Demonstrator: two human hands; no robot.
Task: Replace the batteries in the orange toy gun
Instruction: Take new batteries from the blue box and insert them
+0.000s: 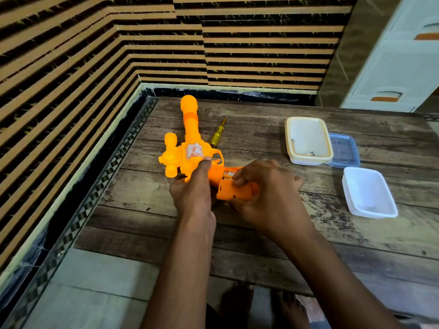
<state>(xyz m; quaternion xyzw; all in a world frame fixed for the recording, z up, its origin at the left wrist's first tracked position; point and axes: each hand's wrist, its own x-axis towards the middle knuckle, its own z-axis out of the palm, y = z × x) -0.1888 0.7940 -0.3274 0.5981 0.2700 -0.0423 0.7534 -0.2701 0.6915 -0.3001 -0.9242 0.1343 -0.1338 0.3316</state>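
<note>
The orange plastic toy gun (190,148) lies on the weathered wooden plank counter (261,233), barrel pointing away toward the striped wall, its grip end toward the person, where the battery compartment (229,174) stands open with batteries visible inside. The left hand (193,188) has its fingers clenched around the gun's body, thumb pressed near the label, while the right hand (266,193) grasps the grip, fingertips at the compartment's opening. A yellow-handled screwdriver (218,134) lies just beside the barrel, and a cream-rimmed white plastic container (308,141), a blue lid (345,150) and a second white tub (368,192) sit well apart to the right.

Both forearms bare, no sleeves; feet (261,302) bare too.
</note>
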